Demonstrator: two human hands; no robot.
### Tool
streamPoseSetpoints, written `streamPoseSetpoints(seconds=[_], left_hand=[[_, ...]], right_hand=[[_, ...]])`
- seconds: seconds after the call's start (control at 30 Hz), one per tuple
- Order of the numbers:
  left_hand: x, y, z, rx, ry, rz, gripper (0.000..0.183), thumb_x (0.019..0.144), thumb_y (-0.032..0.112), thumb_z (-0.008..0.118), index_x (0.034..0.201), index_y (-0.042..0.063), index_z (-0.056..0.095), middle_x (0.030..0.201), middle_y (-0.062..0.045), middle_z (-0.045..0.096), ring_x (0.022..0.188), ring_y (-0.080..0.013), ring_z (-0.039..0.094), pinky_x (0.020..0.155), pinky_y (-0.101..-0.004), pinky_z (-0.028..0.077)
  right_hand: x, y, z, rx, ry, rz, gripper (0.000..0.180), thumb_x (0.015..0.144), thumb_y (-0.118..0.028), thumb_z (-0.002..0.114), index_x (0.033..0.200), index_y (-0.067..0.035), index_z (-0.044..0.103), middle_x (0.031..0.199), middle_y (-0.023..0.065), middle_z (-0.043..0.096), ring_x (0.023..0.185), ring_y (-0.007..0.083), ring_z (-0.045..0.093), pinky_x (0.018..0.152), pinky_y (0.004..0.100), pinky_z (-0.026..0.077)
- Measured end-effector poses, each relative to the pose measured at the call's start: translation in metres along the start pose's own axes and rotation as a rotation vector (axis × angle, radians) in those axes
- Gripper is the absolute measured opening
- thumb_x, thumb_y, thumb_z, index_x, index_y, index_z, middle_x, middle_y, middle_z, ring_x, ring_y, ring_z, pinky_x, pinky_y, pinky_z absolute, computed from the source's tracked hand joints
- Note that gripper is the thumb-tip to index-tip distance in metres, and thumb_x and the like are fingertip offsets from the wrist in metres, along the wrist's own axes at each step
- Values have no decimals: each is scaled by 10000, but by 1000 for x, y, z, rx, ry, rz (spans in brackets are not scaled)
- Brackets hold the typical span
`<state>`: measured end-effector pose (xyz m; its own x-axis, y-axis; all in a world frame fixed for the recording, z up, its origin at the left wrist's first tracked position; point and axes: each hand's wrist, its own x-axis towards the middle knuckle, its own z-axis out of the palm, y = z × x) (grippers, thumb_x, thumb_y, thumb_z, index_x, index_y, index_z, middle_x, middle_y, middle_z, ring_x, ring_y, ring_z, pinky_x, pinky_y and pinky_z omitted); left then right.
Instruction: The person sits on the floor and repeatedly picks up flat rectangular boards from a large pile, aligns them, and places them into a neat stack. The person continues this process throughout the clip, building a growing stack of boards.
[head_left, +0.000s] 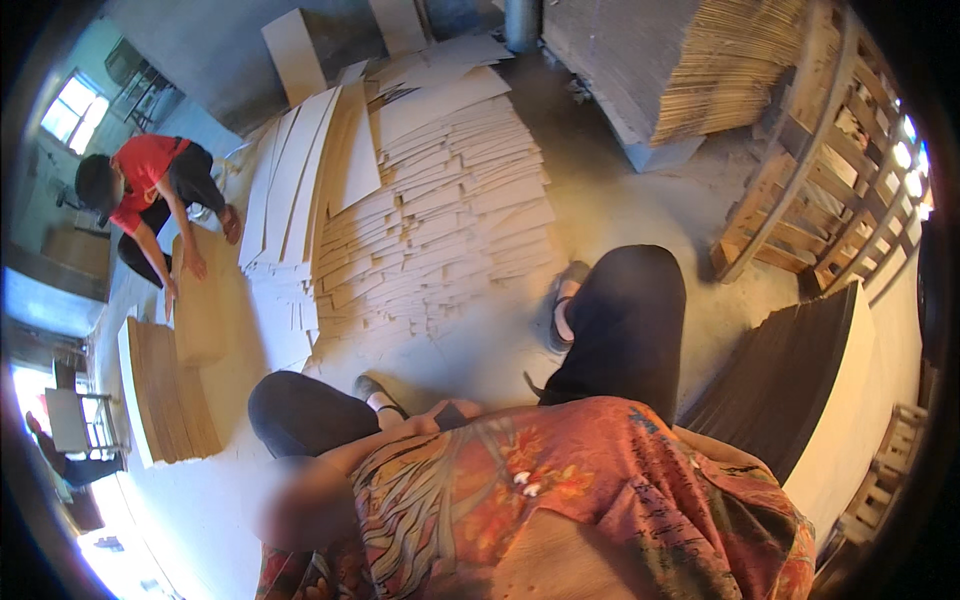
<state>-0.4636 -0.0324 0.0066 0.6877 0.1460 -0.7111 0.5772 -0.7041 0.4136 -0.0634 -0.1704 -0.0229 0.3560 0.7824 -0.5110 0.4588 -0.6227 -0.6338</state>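
My left hand (466, 409) lies at my lap, in front of my patterned red shirt (570, 457). Its fingers curl around a small dark object (450, 418), partly hidden and too unclear to name. My right forearm (724, 448) shows at the shirt's right side; the right hand is out of view. Beyond my bent knees, a wide spread of overlapping cardboard sheets (442, 217) covers the floor. Longer pale cardboard strips (289, 180) lie along its left side.
At the left, a crouching person in a red shirt (146, 176) has both hands at an upright cardboard piece (201, 307), beside a cardboard stack (169, 394). Right are a dark-edged sheet stack (780, 375), wooden pallets (802, 172) and a tall cardboard pile (720, 67).
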Motion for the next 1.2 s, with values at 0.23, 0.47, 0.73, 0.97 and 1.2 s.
streamPoseSetpoints(seconds=[0.23, 0.47, 0.73, 0.97, 1.2], left_hand=[[19, 37, -30, -172, 115, 44, 403, 832, 362, 565, 1127, 88, 555, 974, -190, 627, 913, -353, 593, 780, -418, 471], [30, -7, -45, -288, 174, 23, 370, 800, 364, 561, 974, 38, 584, 904, -195, 609, 871, -350, 580, 743, -415, 458], [105, -109, -142, -514, 535, -95, 334, 784, 294, 614, 1008, 47, 588, 827, -152, 626, 740, -272, 610, 678, -371, 476], [179, -234, -251, -149, 1026, -221, 564, 787, 365, 636, 1186, -5, 487, 1206, -208, 491, 1135, -335, 450, 966, -404, 358], [225, -274, -338, 19, 976, -284, 791, 772, 491, 603, 1347, 32, 313, 1403, -180, 295, 1294, -350, 267, 1064, -425, 244]], right_hand=[[-7, 14, -37, 109, 58, 41, 240, 850, -235, 553, 775, -13, 606, 671, 80, 619, 596, 186, 582, 562, 309, 475], [50, -28, -72, 149, 30, -54, 239, 850, -238, 562, 771, -15, 599, 654, 77, 612, 578, 169, 576, 545, 296, 474], [173, -158, -84, 107, -48, -221, 267, 881, -271, 551, 775, -25, 559, 547, 54, 541, 473, 110, 496, 476, 246, 428], [328, -209, -87, -19, 143, -214, 666, 734, -549, 636, 1043, 38, 572, 1029, 219, 584, 932, 279, 580, 787, 378, 457], [414, -236, -54, 134, 317, -108, 842, 760, -536, 608, 1241, 120, 389, 1256, 244, 454, 1149, 328, 467, 943, 381, 387]])
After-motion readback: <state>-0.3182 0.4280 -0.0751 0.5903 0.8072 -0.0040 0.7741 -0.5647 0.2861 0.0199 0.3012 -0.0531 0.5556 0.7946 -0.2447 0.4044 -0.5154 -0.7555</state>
